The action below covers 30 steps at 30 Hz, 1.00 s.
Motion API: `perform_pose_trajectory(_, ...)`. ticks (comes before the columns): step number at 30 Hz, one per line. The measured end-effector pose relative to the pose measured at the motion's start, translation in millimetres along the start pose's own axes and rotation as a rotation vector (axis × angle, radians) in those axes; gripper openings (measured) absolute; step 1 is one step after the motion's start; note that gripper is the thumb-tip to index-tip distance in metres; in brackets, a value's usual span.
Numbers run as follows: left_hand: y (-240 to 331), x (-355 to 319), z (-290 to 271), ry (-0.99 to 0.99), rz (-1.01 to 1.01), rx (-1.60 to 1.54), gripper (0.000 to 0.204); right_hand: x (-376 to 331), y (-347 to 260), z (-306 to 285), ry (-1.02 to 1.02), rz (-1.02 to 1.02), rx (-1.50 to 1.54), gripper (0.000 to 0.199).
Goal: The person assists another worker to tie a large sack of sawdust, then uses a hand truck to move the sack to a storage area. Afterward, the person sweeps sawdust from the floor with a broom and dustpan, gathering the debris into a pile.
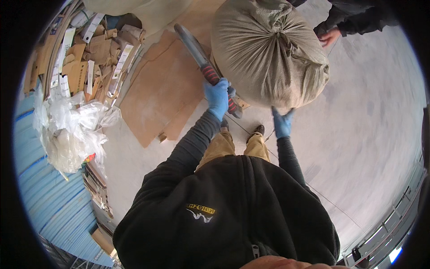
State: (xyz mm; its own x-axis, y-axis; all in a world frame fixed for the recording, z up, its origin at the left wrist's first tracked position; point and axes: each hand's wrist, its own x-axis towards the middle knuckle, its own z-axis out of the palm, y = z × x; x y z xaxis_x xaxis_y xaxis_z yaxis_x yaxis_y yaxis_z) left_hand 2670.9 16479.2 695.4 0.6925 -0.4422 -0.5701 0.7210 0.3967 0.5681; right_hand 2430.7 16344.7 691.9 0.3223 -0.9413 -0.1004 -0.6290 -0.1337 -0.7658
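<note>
My left hand (217,97), in a blue glove, is closed round a curved grey handle (190,42) with a black-and-red banded grip, like that of a hand cart. What the handle joins is mostly hidden by a large, bulging woven sack (268,67) in beige, gathered and tied at its top. Against the sack's near edge rests my right hand (282,124), also gloved in blue. Its thumb and fingers are spread apart, with the tips partly under the sack. On the far right side of the sack, another person's bare hand (330,37) is close to it.
Flattened cardboard (165,85) lies on the floor to the left. Beyond it are a pile of torn cardboard (96,54) and a heap of clear plastic film (67,130) beside a blue corrugated wall (49,188). A dark sleeve (363,20) of the other person enters at upper right.
</note>
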Motion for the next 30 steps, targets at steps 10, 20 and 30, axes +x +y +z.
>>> perform_pose_trajectory(10, -34, -3, 33, 0.222, 0.027, 0.162, 0.02, 182, 22, -71, -0.189, 0.062, -0.207, 0.119)
perform_pose_trajectory(20, -40, -28, 30, 0.257, 0.079, 0.146, 0.046, 256, 97, -8, -0.087, 0.278, -0.665, 0.096)
perform_pose_trajectory(30, -136, -64, 57, 0.416, 0.1, 0.109, 0.049, 310, 131, -38, -0.092, 0.213, -0.802, 0.088)
